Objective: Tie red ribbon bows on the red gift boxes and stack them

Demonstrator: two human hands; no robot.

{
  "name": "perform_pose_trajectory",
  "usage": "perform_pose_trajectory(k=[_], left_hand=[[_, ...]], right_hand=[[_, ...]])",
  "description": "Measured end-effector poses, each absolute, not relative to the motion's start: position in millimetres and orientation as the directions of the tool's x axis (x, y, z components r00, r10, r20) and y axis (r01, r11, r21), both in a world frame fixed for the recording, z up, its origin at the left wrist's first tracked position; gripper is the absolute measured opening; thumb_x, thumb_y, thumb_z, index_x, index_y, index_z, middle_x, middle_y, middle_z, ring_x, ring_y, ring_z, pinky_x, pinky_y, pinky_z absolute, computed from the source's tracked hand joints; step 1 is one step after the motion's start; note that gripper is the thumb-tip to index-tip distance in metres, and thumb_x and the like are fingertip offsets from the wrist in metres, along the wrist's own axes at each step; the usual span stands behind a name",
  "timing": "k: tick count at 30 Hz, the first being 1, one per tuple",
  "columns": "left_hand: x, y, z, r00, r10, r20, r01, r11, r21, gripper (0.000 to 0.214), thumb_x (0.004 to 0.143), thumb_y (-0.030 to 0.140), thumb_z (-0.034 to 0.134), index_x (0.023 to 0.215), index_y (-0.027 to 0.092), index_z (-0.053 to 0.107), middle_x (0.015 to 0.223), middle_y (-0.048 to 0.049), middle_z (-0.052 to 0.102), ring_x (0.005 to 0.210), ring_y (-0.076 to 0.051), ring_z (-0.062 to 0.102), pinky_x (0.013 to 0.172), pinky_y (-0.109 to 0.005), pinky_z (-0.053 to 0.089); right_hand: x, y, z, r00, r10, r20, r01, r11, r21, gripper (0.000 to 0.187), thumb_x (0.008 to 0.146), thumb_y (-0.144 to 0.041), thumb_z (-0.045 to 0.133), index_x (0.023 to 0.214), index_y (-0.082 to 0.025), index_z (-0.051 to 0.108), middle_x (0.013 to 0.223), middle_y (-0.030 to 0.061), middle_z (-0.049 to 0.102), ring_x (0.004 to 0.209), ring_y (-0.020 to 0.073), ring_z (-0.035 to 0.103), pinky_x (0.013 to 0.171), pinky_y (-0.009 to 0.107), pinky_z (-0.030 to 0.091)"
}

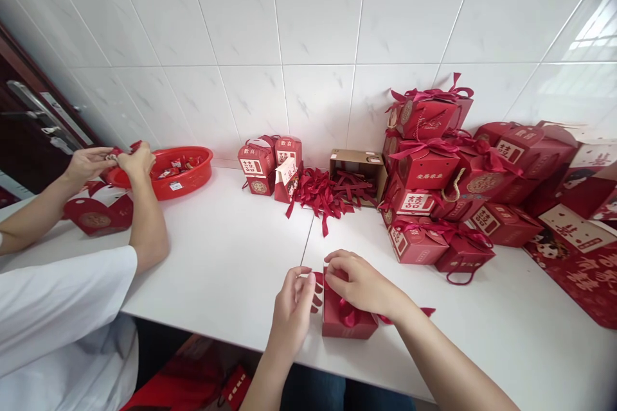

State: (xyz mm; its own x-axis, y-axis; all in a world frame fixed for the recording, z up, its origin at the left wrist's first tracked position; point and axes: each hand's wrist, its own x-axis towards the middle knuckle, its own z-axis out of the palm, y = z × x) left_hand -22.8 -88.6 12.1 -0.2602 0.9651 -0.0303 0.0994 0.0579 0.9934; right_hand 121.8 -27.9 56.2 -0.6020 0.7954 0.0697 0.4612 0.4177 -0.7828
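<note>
A small red gift box (344,327) stands near the table's front edge, with a dark red satin ribbon (350,313) looped over it. One ribbon tail sticks out to the right of the box, under my right wrist. My left hand (294,305) is at the box's left side, fingers curled, with a bit of ribbon between thumb and fingers. Over the box's top, my right hand (357,279) bends down with its fingers pinched at the ribbon by the upper left edge. Its fingertips are partly hidden, and so is the box's top.
Behind lie a heap of loose ribbons (321,196) and an open cardboard box (357,159) with more. Stacked red gift boxes (424,164) rise at the right. Two finished-looking boxes (258,167) stand by the wall. Leftward, a co-worker's hands (137,160) work beside a red basin (193,176).
</note>
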Motion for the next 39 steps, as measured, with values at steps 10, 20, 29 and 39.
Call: perform_pose_trajectory(k=[10,20,29,39], left_hand=[[-102.8,-77.8,-26.2,-0.361,0.93,0.073,0.574,0.16,0.803,0.021,0.07,0.039,0.061,0.06,0.021,0.061,0.069,-0.0054,0.061,0.067,-0.024,0.057,0.068,-0.037,0.045],[-60.7,-65.6,-10.8,-0.226,0.973,0.036,0.238,0.019,0.971,0.03,0.079,0.051,0.055,0.087,0.022,0.058,0.095,-0.0046,0.063,0.088,-0.02,0.062,0.076,-0.03,0.05],[-31.3,-58.0,-19.3,0.008,0.996,-0.092,0.213,0.088,0.973,0.032,0.079,0.047,0.062,0.073,0.021,0.043,0.065,0.0056,0.045,0.059,-0.011,0.045,0.056,-0.022,0.037],[-57.9,-58.7,-37.3,-0.069,0.992,-0.104,0.302,0.12,0.946,0.044,0.074,0.056,0.061,0.056,0.019,0.045,0.055,0.0032,0.043,0.055,-0.014,0.044,0.054,-0.025,0.036]], right_hand=[[184.4,-36.2,29.0,-0.279,0.938,0.207,0.339,0.298,-0.892,0.027,0.089,-0.042,0.051,0.104,-0.024,0.065,0.129,0.0089,0.054,0.123,0.0251,0.049,0.103,0.042,0.036],[193.5,-50.6,-19.2,-0.252,0.965,-0.077,0.207,-0.024,-0.978,0.048,0.084,-0.056,0.054,0.114,-0.018,0.054,0.082,0.0058,0.065,0.075,0.0186,0.061,0.067,0.031,0.048],[193.1,-47.3,-29.5,-0.292,0.944,-0.153,0.213,-0.091,-0.973,0.045,0.084,-0.058,0.052,0.064,-0.019,0.044,0.059,-0.0053,0.038,0.052,0.0084,0.031,0.05,0.024,0.024],[212.6,-35.2,-39.3,-0.279,0.956,-0.086,0.294,0.0,-0.956,0.045,0.078,-0.056,0.06,0.056,-0.018,0.05,0.052,-0.0035,0.042,0.051,0.0107,0.037,0.051,0.025,0.029]])
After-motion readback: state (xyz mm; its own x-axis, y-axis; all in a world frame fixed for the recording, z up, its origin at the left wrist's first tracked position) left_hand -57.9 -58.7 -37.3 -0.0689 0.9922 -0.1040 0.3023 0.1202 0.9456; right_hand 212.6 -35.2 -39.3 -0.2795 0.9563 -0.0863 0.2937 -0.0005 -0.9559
